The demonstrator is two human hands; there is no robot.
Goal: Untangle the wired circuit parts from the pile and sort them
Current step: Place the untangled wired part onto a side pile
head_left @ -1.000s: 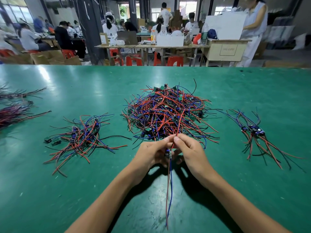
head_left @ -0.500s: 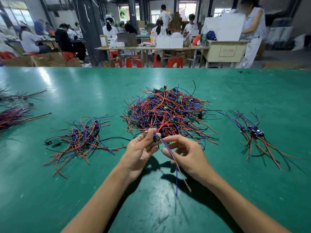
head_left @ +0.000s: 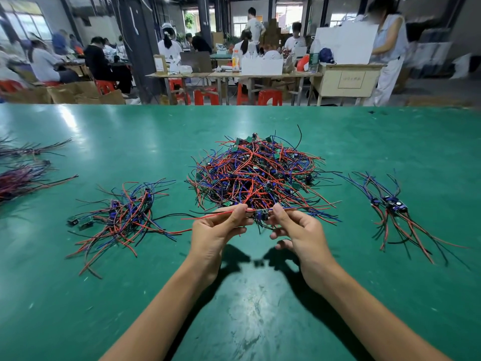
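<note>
A big tangled pile (head_left: 256, 173) of red, blue and black wires with small green circuit boards lies in the middle of the green table (head_left: 260, 295). Just in front of it I hold one wired circuit part (head_left: 261, 214) level above the table. My left hand (head_left: 217, 230) pinches its red wire, which sticks out to the left. My right hand (head_left: 299, 230) pinches the part beside its small board, with the other wires trailing to the right.
A sorted bunch (head_left: 125, 217) of wired parts lies to the left of my hands and a smaller bunch (head_left: 390, 207) to the right. Darker wire bundles (head_left: 23, 175) lie at the far left edge. People work at benches beyond the table.
The part hung down from my hands with its wires dangling towards me. Now it is turned sideways and stretched level between both hands, closer to the pile.
</note>
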